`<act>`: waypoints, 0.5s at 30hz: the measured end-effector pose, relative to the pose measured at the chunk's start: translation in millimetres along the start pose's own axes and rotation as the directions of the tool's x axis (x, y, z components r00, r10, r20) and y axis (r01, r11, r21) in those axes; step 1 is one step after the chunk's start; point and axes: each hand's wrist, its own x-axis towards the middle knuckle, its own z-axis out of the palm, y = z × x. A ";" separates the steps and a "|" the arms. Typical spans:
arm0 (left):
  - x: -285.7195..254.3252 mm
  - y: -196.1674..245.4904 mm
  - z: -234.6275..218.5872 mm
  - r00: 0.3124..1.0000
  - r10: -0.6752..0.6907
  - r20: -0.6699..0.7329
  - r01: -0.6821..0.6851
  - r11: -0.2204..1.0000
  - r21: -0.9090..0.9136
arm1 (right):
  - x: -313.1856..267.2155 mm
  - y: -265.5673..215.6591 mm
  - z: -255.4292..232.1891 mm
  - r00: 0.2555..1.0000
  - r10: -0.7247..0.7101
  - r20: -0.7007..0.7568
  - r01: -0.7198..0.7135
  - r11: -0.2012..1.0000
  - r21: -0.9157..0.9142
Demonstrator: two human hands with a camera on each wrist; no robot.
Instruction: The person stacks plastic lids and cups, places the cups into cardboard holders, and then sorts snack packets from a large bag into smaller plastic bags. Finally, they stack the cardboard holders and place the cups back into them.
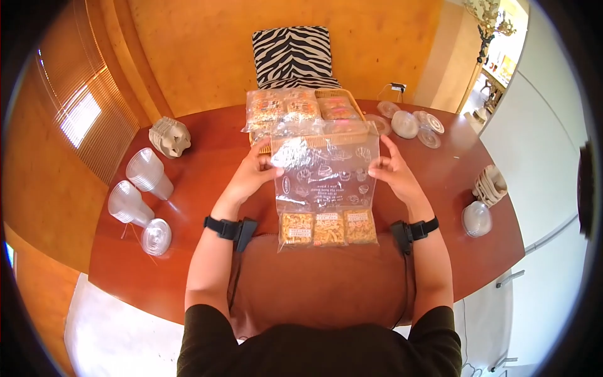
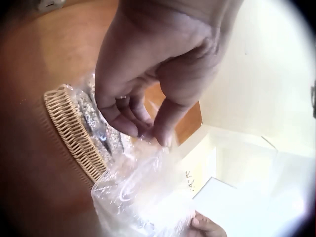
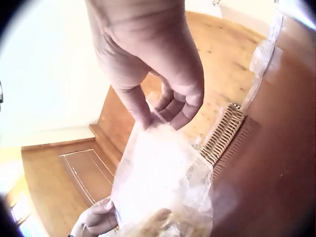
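A clear plastic bag [image 1: 323, 179] with white printing hangs upright over the near side of the table. Three small packets of yellowish snack pieces [image 1: 328, 229] lie side by side in its bottom. My left hand [image 1: 254, 171] pinches the bag's left edge between thumb and fingers, as the left wrist view shows close up. At the opposite edge, my right hand [image 1: 397, 174] pinches the film the same way. Behind the bag stands a wicker basket [image 3: 224, 132], partly hidden by it. Bagged snack packets [image 1: 284, 105] are heaped on the basket's left side, and reddish packets [image 1: 339, 108] sit on its right.
Stacked clear plastic cups [image 1: 149, 174] and round lids [image 1: 156, 237] stand on the left of the table [image 1: 188, 207], near a cardboard cup carrier [image 1: 169, 137]. More clear lids [image 1: 406, 124] lie at the back right. Another carrier [image 1: 490, 185] stands at the right edge.
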 end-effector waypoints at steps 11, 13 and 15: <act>-90.7 47.5 21.1 0.687 -0.062 0.724 -0.540 0.622 0.567 | -76.7 -35.1 6.4 0.788 0.155 0.596 0.371 0.654 -0.659; -103.5 38.7 29.6 0.720 0.070 0.690 -0.599 0.566 0.567 | -88.8 -24.9 11.9 0.779 0.135 0.612 0.462 0.537 -0.706; -106.5 32.7 32.7 0.723 0.070 0.688 -0.617 0.515 0.595 | -90.8 -29.6 20.6 0.773 -0.025 0.634 0.567 0.478 -0.671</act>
